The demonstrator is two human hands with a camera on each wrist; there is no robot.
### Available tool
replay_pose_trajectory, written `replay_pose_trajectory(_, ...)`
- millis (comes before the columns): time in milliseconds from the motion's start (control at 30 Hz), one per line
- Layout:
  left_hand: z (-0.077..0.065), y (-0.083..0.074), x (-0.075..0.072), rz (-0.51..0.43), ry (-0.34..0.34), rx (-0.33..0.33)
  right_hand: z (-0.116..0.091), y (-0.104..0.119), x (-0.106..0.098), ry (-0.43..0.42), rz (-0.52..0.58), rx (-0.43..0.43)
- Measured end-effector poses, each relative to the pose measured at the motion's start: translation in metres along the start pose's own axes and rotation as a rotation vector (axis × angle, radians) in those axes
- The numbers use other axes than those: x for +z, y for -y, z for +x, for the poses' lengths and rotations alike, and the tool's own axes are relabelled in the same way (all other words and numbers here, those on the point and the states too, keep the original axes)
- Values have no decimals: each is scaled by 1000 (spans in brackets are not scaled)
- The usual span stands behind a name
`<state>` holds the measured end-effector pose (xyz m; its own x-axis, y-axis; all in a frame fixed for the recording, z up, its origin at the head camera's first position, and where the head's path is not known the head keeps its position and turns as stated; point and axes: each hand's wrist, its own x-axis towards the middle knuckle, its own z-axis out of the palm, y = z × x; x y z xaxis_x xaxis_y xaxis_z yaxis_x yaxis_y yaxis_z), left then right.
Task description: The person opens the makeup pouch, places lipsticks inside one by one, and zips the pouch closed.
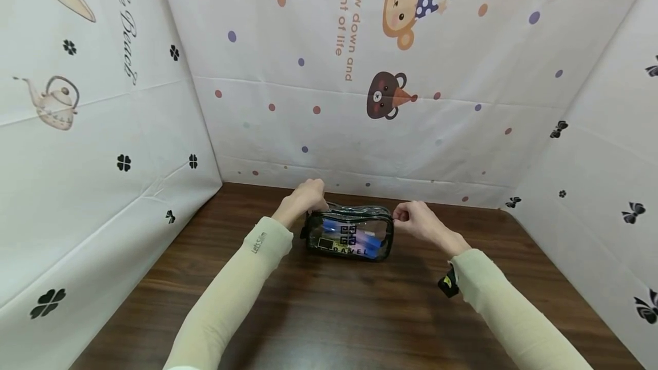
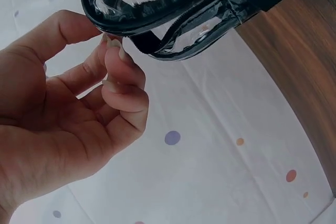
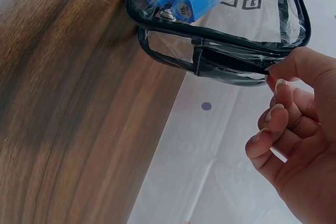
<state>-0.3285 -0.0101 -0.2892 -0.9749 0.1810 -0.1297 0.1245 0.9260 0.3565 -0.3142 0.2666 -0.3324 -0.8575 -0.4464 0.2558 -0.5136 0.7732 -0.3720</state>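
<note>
A clear zip pouch (image 1: pixel 367 225) with black trim and printed lettering stands upright on the brown table. Through its plastic show blue-and-pink items (image 3: pixel 197 1), their blue ends facing the right wrist camera. My left hand (image 1: pixel 307 196) pinches the pouch's upper left corner between thumb and fingertips; in the left wrist view that hand (image 2: pixel 89 87) has its other fingers curled below the black edge. At the opposite upper corner, my right hand (image 1: pixel 418 221) pinches the end of the zip edge with thumb and index finger. Whatever small part lies between those right fingertips is hidden.
Brown wood-grain table (image 1: pixel 349 313) spreads around the pouch. A white printed cloth (image 1: pixel 319 130) rises behind it, and similar cloths stand at left and right. A black strap piece (image 1: pixel 449 283) hangs at my right sleeve's cuff.
</note>
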Motion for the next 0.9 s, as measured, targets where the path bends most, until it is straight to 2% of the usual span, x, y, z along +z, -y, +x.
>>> replay_pose_trajectory(433,-1,4,1,-11,-10,13,-1,1,0,14,-1,17)
replay_pose_trajectory(733,0,6,0,-20,12,-10,-2,-1,2,8,-12,13)
replay_pose_trajectory(900,1,10,-4,-25,0,-30,-3,-4,0,6,-17,1)
